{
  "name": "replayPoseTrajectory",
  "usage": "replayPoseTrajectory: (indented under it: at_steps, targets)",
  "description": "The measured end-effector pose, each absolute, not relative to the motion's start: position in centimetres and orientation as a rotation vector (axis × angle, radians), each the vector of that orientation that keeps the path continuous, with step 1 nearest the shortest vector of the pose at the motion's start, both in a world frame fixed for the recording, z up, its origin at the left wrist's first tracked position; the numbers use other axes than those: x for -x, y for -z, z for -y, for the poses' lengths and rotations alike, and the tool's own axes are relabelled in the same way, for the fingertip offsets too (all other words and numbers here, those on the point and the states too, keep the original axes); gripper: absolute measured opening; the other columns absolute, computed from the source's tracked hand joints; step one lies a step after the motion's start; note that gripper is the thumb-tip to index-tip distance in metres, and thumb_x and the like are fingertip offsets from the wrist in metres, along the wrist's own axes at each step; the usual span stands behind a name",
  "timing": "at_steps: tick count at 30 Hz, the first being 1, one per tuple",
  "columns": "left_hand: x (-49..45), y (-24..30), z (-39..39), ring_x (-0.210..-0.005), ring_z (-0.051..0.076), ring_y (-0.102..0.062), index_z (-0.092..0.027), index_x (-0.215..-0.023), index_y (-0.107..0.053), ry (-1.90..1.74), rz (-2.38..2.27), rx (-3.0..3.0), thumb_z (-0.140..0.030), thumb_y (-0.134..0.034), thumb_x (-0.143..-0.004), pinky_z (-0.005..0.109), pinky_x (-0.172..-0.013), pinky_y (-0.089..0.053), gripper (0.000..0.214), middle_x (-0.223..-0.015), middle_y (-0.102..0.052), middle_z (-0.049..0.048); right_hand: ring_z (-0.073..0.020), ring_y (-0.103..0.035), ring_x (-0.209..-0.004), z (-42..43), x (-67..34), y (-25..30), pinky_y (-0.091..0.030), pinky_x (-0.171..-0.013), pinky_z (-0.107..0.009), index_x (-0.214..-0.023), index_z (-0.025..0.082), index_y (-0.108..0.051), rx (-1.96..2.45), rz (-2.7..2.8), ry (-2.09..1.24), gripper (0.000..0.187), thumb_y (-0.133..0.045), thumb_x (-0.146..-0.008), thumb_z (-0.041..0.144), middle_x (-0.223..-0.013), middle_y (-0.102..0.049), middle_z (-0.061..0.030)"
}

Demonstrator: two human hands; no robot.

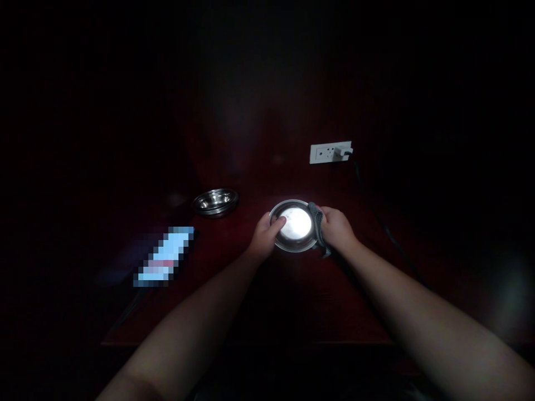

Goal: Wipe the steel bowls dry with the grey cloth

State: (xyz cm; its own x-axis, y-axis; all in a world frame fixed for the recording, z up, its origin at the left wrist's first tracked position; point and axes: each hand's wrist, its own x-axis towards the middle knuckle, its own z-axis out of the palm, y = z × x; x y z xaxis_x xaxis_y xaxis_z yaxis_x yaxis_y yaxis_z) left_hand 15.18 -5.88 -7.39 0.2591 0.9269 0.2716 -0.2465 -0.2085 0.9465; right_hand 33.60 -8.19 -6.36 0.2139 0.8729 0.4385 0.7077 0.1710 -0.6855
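Observation:
A round, shiny metal bowl (296,224) is held between my two hands above the dark red table, its inside facing me and glaring with light. My left hand (266,234) grips its left rim, the thumb laid over the inner wall. On the other side, my right hand (333,227) is closed on a grey cloth (320,231), pressing it against the bowl's right rim. Part of the cloth hangs below the rim. The fingers beneath the bowl are hidden.
Stacked metal bowls (215,201) stand at the back left of the table (234,267). A lit, pixelated screen (165,257) lies to the left. On the back wall is a white socket panel (321,154) with a plugged-in adapter (344,151); a dark cable (393,238) runs down at right.

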Motion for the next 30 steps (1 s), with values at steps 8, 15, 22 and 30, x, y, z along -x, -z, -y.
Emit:
replayPoseTrajectory:
  at_steps: [8,15,22,30]
  targets:
    - [-15.1,7.6,5.6,-0.072,0.013,-0.055,-0.015,-0.084,-0.059,-1.278,-0.712,-1.303,-0.043,-0.066,-0.068,0.026,-0.068,-0.042,0.033,-0.078,-0.061,0.0009,-0.0180,-0.057,-0.058,8.0,-33.5,6.3,-0.034,-0.053,-0.027,-0.067,0.018,-0.061,1.639,1.545,-0.139,0.054,-0.029,-0.089,0.056,-0.062,-0.064,-0.0082]
    - [-15.1,7.9,5.4,-0.072,0.013,-0.055,-0.015,-0.084,-0.058,-1.296,-0.735,-1.317,-0.044,-0.066,-0.069,0.026,-0.068,-0.042,0.033,-0.077,-0.060,0.0006,-0.0173,-0.054,-0.056,7.9,-33.4,6.5,-0.034,-0.053,-0.027,-0.064,0.018,-0.058,1.605,1.503,-0.124,0.054,-0.030,-0.087,0.059,-0.060,-0.061,-0.0071]
    - [-15.0,8.1,5.5,-0.072,0.013,-0.055,-0.015,-0.087,-0.058,-1.296,-0.749,-1.345,-0.044,-0.066,-0.070,0.026,-0.067,-0.043,0.034,-0.079,-0.061,0.0010,-0.0151,-0.049,-0.056,7.3,-33.6,7.6,-0.036,-0.053,-0.026,-0.065,0.017,-0.056,1.371,1.449,-0.412,0.054,-0.033,-0.085,0.062,-0.057,-0.056,-0.0016]
    - [-15.2,7.7,5.6,-0.075,0.015,-0.058,-0.015,-0.088,-0.060,-1.326,-0.696,-1.224,-0.042,-0.066,-0.068,0.028,-0.072,-0.044,0.034,-0.080,-0.063,0.0024,-0.0158,-0.053,-0.066,7.6,-32.8,7.6,-0.043,-0.066,-0.027,-0.072,0.016,-0.058,1.121,1.419,-0.681,0.044,-0.039,-0.083,0.054,-0.068,-0.061,-0.0019]
